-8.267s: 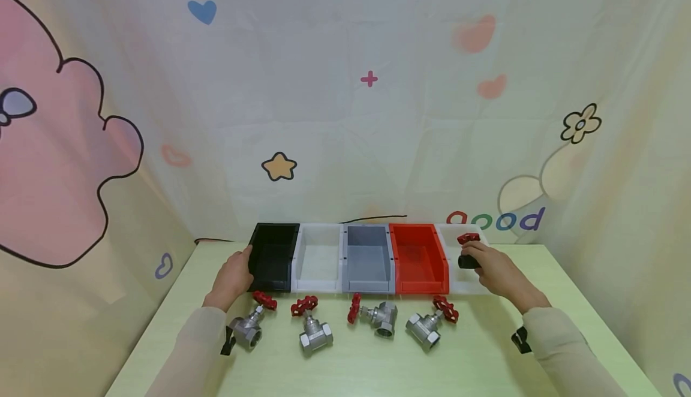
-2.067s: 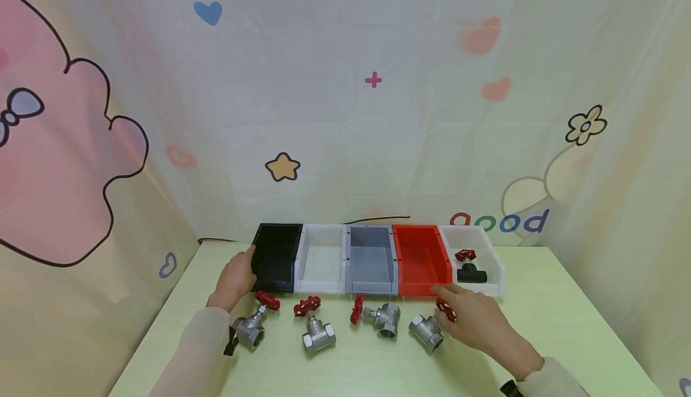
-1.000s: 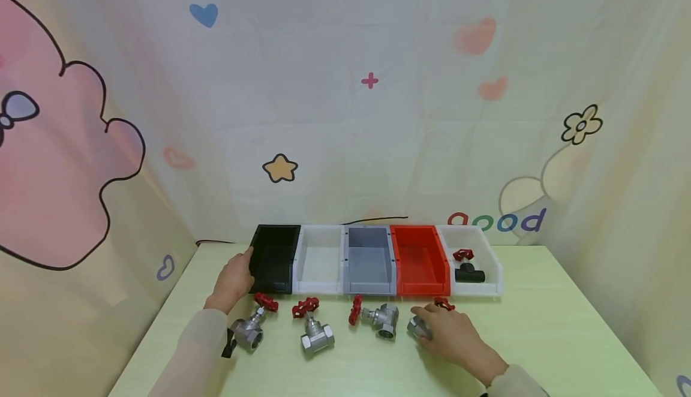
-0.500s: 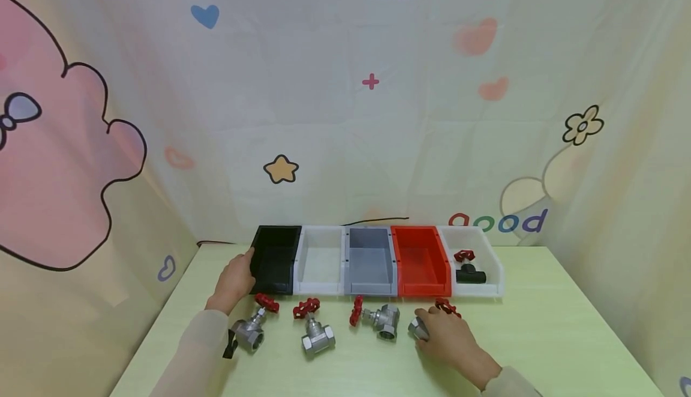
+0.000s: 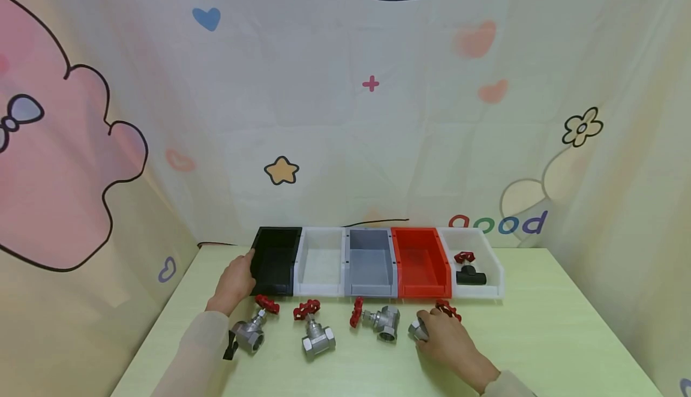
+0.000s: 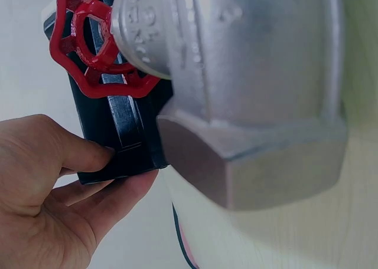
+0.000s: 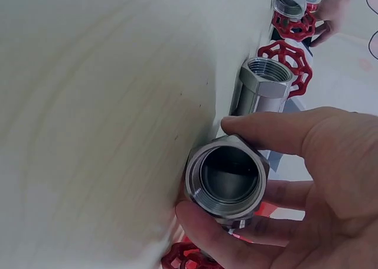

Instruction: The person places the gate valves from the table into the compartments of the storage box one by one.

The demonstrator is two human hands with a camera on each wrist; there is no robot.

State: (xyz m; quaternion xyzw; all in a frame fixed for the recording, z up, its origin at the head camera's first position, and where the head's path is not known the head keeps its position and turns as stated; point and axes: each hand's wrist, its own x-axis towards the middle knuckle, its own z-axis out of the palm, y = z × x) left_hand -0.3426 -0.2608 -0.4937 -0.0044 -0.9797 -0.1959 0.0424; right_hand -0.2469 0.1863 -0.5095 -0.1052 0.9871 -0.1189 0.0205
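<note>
My left hand holds the outer left side of the black bin; in the left wrist view its thumb and fingers pinch the bin's edge. On the right, my right hand grips the rightmost silver gate valve, which lies on the table with its red handwheel showing past the hand. The right wrist view shows thumb and fingers around the valve body, the threaded opening facing the camera. Part of this valve is hidden under the palm in the head view.
Three other silver valves with red handwheels, a left one, a second and a third, lie before the bins. White, grey and red bins continue the row. A black-bodied valve sits in the right white bin.
The black-bodied valve, earlier in my right hand, now lies in the right white bin. My right hand has come down to the rightmost silver valve and gripped it. The left hand stays put.
</note>
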